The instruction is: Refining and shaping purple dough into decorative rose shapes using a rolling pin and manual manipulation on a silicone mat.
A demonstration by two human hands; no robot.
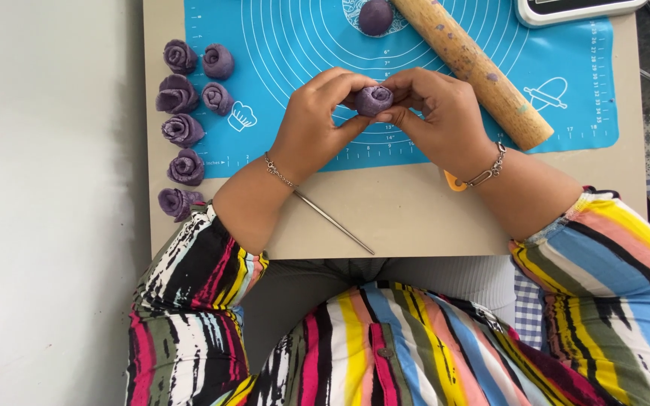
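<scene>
over a blue mat [295, 45], both hands' [317, 120] [434, 113] fingers closed around a purple dough rose [374, 99]

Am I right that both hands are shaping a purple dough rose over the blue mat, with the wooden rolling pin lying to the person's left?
Not quite: the head view shows the rolling pin lying to the person's right, not left. The left hand and right hand do hold the purple dough rose over the blue mat.

Both hands meet over the blue baking mat [295, 45] — the left hand [316, 120] and right hand [434, 113] pinch a purple dough rose [374, 100] between their fingertips. Left of the mat lie finished dough roses [182, 129]; a rolling pin [472, 68] crosses its right part — a thin metal rod [332, 220] lies below it.
</scene>
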